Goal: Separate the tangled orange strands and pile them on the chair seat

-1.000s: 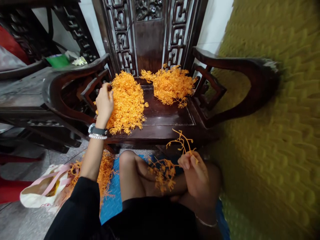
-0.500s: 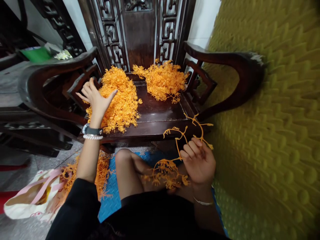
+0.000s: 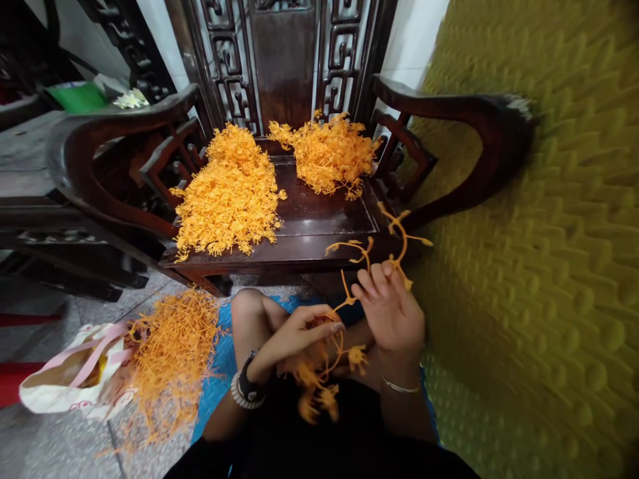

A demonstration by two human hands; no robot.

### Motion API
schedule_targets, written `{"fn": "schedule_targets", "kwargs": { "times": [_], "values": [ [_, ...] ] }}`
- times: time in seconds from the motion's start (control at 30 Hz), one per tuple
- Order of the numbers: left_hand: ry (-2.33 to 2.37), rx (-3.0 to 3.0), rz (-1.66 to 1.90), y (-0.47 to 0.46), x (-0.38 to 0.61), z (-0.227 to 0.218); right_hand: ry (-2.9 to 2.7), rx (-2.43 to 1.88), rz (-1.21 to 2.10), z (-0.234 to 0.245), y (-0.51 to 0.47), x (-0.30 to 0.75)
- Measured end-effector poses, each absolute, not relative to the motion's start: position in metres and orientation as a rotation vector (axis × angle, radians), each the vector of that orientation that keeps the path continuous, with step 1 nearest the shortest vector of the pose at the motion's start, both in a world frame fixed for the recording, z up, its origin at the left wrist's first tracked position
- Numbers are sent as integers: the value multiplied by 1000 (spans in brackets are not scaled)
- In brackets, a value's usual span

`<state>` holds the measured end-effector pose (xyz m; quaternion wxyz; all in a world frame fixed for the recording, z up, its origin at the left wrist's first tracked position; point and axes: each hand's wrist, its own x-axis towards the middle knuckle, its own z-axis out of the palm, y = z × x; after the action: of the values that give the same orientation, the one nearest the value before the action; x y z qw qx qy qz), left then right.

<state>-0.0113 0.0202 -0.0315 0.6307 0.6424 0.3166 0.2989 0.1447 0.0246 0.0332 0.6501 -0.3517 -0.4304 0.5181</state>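
Before dark chair point(image 3: 319, 229), both hands' point(image 3: 392, 316) grips pinch one orange sprig point(image 3: 349, 299).

Right hand point(image 3: 394, 316) hides the middle of the orange sprig point(image 3: 372, 256); its lower tufts at 6 o'clock are motion-blurred. Yellow wall point(image 3: 539, 266) at 3 o'clock smeared, texture unclear. Chair back point(image 3: 279, 60) cut off at 12. Bag point(image 3: 64, 379) contents at 8 can't be made out.
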Motion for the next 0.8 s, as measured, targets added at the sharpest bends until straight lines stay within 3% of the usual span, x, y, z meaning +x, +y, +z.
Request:
{"fn": "schedule_targets", "kwargs": {
  "times": [0.23,0.37,0.5,0.6,0.8],
  "values": [
    [871,1396,650,12,-46,-35,-1017,-1010,1180,-5,19,178],
    [931,1457,666,4,-58,-39,-1138,-1377,1206,-39,8,180],
    [975,1625,611,-1,-63,-36,-1332,-1597,807,-35,-18,175],
    [950,1727,541,-6,-61,-28,-1464,-1434,527,-19,-27,158],
    [978,2252,523,-21,-69,1,-1806,-1000,1181,-16,-20,120]
  ]
}}
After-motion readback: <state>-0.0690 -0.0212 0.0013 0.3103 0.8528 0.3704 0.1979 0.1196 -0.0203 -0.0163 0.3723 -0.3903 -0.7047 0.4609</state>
